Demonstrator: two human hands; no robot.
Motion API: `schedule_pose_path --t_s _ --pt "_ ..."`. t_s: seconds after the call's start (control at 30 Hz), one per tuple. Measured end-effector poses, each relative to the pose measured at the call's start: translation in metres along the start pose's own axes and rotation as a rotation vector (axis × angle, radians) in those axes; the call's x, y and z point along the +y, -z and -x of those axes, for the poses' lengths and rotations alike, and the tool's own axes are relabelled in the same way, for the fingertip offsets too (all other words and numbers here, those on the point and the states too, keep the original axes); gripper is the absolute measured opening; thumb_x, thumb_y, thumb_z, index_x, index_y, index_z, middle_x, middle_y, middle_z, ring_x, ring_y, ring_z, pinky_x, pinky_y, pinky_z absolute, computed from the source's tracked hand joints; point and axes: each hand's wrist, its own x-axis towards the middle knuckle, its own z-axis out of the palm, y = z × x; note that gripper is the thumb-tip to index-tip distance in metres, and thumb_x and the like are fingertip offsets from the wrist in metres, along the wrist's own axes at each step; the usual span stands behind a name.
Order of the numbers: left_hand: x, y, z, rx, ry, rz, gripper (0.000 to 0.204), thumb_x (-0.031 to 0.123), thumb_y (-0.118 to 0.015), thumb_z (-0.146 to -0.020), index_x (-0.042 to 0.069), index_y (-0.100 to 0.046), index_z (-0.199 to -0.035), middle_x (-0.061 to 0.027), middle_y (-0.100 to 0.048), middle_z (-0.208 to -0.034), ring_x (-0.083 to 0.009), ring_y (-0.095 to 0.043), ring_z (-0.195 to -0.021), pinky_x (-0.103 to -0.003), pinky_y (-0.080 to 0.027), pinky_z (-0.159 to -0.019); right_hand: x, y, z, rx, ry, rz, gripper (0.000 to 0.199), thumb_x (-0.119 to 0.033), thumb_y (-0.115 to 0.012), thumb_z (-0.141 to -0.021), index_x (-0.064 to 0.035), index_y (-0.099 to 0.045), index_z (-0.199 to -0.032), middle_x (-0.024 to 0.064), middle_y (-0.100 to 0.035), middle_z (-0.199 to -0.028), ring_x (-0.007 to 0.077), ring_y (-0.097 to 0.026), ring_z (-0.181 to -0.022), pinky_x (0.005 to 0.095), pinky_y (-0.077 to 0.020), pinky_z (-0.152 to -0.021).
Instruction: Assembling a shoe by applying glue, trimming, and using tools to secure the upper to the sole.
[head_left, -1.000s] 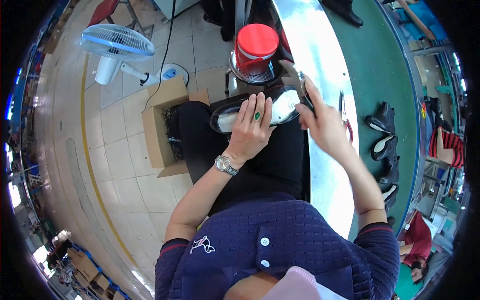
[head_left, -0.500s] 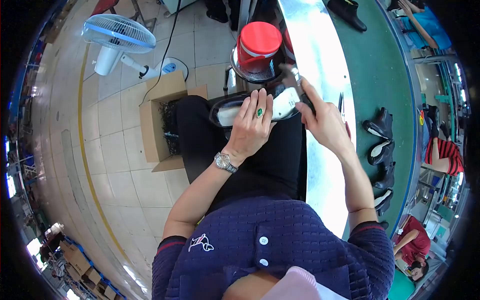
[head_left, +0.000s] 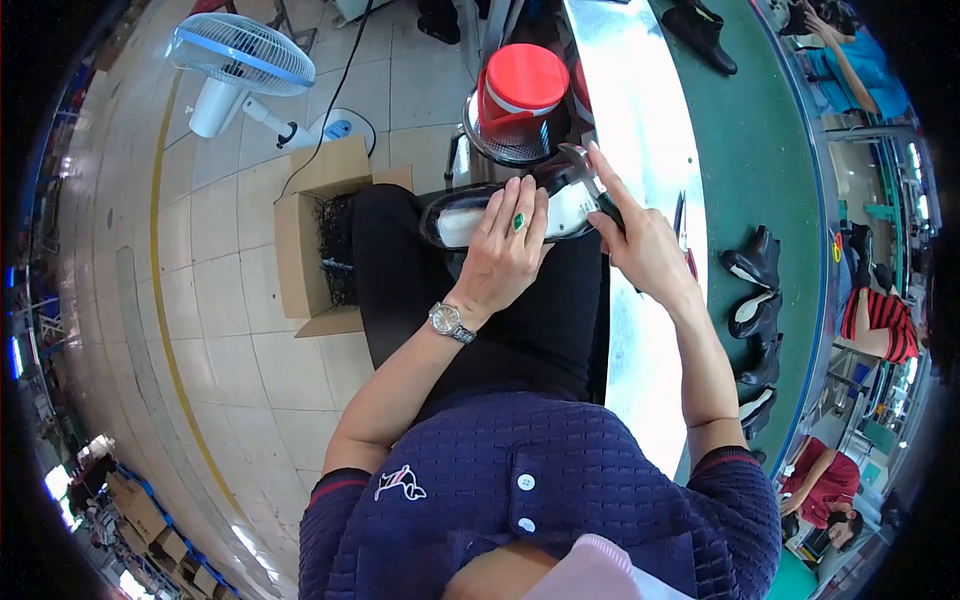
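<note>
A black shoe [head_left: 571, 208] lies across my lap with its pale underside up. My left hand [head_left: 508, 238] holds it, fingers pressed together across its middle and the thumb out of sight. My right hand [head_left: 645, 235] is closed round the dark handle of a hammer [head_left: 577, 160], with the forefinger stretched along it. The hammer's metal head is at the right end of the shoe, close to its far edge; whether it touches I cannot tell.
A metal-topped bench [head_left: 655, 370] runs along my right, with dark pointed tools [head_left: 680, 222] on it. Beyond it, black shoes [head_left: 752, 258] lie on a green belt [head_left: 715, 140]. Ahead stands a red-lidded bucket [head_left: 526, 80]. At left are an open carton [head_left: 300, 250] and a fan [head_left: 235, 70].
The hammer head, blurred and farther from the shoe before, has come down closer to it. My left hand and the shoe stay in place. The whole view has shifted slightly.
</note>
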Motion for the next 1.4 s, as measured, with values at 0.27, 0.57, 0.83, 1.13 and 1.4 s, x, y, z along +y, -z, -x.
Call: schedule_pose_path --t_s 0.27,0.57,0.83,1.13,1.4 --pt "-0.001 -0.006 0.003 0.052 0.007 -0.016 0.057 0.015 -0.077 -0.07 -0.008 -0.059 -0.118 -0.0195 -0.057 -0.119 -0.036 -0.05 -0.123 -0.044 -0.04 -0.106 -0.003 -0.024 0.005 0.102 0.175 0.208 0.075 -0.007 -0.053 -0.092 -0.0265 -0.014 -0.153 0.0242 -0.067 -0.081 0.0409 -0.066 -0.069 0.0487 -0.0521 -0.065" --pt "-0.005 -0.008 0.004 0.102 -0.011 0.011 0.04 0.01 -0.068 -0.075 -0.009 -0.061 -0.11 -0.0202 -0.057 -0.114 -0.0376 -0.052 -0.12 -0.044 -0.039 -0.106 -0.015 -0.027 0.003 0.098 0.219 0.235 0.076 -0.006 -0.053 -0.092 -0.0265 -0.014 -0.154 0.0219 -0.065 -0.073 0.0377 -0.065 -0.062 0.0489 -0.0503 -0.058" --pt "-0.003 0.017 -0.011 0.02 0.244 0.161 0.041 0.003 -0.059 -0.078 -0.011 -0.054 -0.116 -0.0198 -0.053 -0.117 -0.0326 -0.05 -0.118 -0.042 -0.041 -0.102 -0.023 -0.037 0.009 0.089 0.139 0.235 0.077 -0.004 -0.055 -0.09 -0.0213 -0.015 -0.154 0.0229 -0.066 -0.074 0.0413 -0.065 -0.067 0.0472 -0.0496 -0.061" --pt "-0.019 0.024 0.013 -0.106 0.091 -0.155 0.05 0.003 -0.053 -0.082 -0.014 -0.047 -0.128 -0.0244 -0.053 -0.12 -0.0382 -0.049 -0.12 -0.045 -0.035 -0.109 -0.044 -0.045 0.006 0.199 0.191 0.251 0.074 -0.006 -0.054 -0.092 -0.0235 -0.017 -0.153 0.02 -0.066 -0.074 0.0366 -0.066 -0.064 0.0444 -0.0498 -0.055" --pt "-0.021 0.02 0.021 -0.057 0.013 -0.208 0.043 0.004 -0.054 -0.084 -0.015 -0.051 -0.123 -0.0256 -0.052 -0.122 -0.0427 -0.048 -0.123 -0.05 -0.036 -0.109 -0.051 -0.048 0.008 0.298 0.215 0.16 0.079 -0.007 -0.055 -0.091 -0.0251 -0.013 -0.154 0.0222 -0.064 -0.07 0.0376 -0.065 -0.061 0.0471 -0.049 -0.057"
